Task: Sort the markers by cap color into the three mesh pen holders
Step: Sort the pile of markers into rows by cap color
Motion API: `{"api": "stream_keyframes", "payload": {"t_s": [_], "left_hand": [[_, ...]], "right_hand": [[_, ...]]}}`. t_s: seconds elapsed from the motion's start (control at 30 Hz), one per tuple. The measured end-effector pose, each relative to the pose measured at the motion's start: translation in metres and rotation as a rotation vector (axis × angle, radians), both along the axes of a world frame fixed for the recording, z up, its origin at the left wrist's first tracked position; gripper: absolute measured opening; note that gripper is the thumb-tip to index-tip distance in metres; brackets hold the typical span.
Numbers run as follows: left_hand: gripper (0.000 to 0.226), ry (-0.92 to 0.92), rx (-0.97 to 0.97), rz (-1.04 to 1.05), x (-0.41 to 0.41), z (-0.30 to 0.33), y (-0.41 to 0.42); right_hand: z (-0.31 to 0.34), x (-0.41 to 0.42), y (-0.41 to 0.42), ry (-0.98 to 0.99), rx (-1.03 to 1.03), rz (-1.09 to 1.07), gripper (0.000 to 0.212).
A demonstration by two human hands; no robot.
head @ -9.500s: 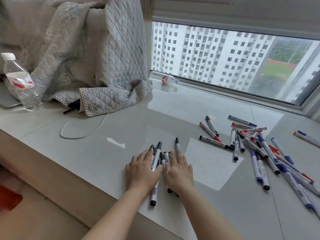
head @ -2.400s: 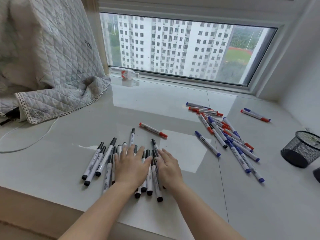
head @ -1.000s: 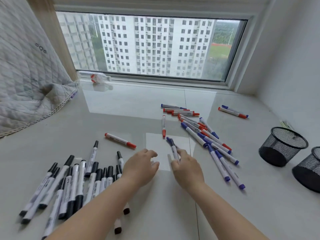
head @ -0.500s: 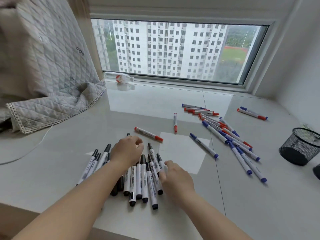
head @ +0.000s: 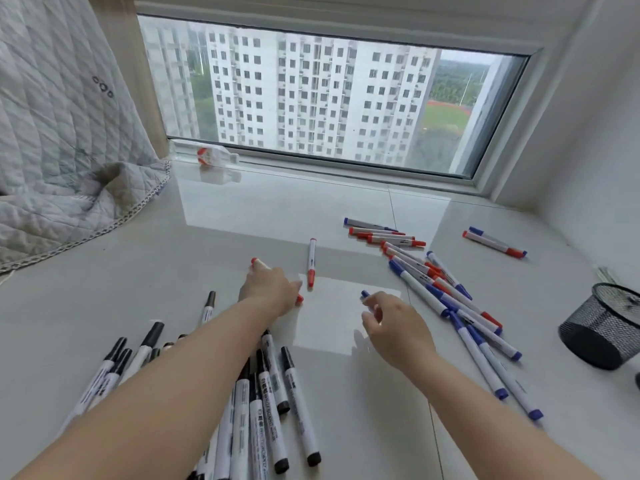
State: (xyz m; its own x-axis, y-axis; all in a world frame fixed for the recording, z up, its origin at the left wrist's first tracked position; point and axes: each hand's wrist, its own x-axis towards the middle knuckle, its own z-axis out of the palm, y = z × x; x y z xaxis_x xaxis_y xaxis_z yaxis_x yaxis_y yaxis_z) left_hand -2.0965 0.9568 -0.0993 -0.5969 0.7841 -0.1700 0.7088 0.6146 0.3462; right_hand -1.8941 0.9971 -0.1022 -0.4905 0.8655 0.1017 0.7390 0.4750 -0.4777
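Note:
My left hand (head: 268,289) lies over a red-capped marker (head: 255,262) on the white sill, fingers curled round it; only its two ends show. My right hand (head: 394,323) pinches a blue-capped marker (head: 364,293), its cap poking out past my fingers. Several black-capped markers (head: 273,393) lie bunched under my left forearm. A lone red-capped marker (head: 311,259) lies just beyond my left hand. A mixed heap of red and blue markers (head: 433,282) spreads to the right, with two more markers (head: 495,242) farther back. A black mesh pen holder (head: 602,327) stands at the right edge.
A quilted blanket (head: 62,150) is heaped at the left. A plastic bottle (head: 214,156) lies by the window frame. A white wall closes the right side, and the dark edge of a second holder (head: 638,381) shows there.
Both hands have left the black marker pile and moved forward. The left hand now covers the red-capped marker; the right hand has taken hold of the blue-capped one.

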Motion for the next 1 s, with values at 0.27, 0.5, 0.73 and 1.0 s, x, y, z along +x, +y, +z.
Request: {"api": "stream_keyframes", "payload": {"t_s": [0.27,0.5,0.73,1.0], "left_hand": [[0.085,0.147,0.055,0.149,-0.004,-0.03,0.077],[0.047,0.209,0.14,0.07,-0.007,-0.04,0.123],[0.013,0.251,0.168,-0.039,-0.009,-0.033,0.135],[0.02,0.223,0.363,-0.185,0.016,-0.016,0.17]], "right_hand": [[-0.002,0.036,0.103,0.032,0.192,-0.078,0.019],[0.002,0.033,0.175,-0.157,0.174,-0.024,0.026],[-0.008,0.028,0.193,-0.383,0.145,0.078,0.055],[-0.006,0.014,0.204,-0.496,0.174,0.172,0.047]]}}
